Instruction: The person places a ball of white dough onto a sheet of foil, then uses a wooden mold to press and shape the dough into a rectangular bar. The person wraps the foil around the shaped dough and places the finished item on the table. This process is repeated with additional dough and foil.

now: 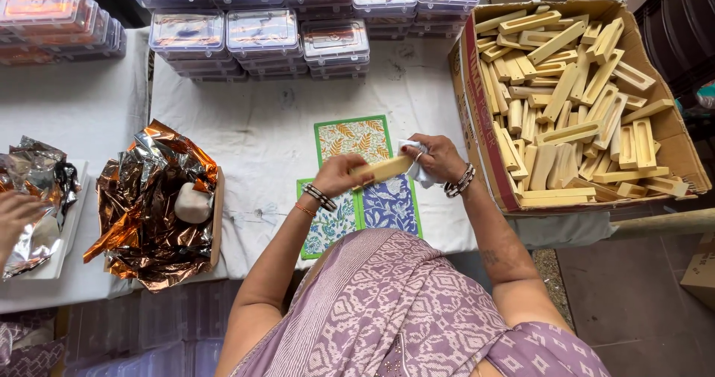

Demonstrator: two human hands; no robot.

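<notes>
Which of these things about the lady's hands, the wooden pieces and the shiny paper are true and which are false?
1. Both hands hold one wooden block. True.
2. The right hand also holds a white cloth. True.
3. The cardboard box is full of apples. False: it holds wooden pieces.
4. The left hand is in the copper foil. False: it is at the block, over patterned cards.

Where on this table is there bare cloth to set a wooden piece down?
Bare white cloth lies between the stacked clear boxes and the patterned cards, and left of the cards beside the copper foil. The cardboard box crowds the right; both hands cover the cards.
</notes>
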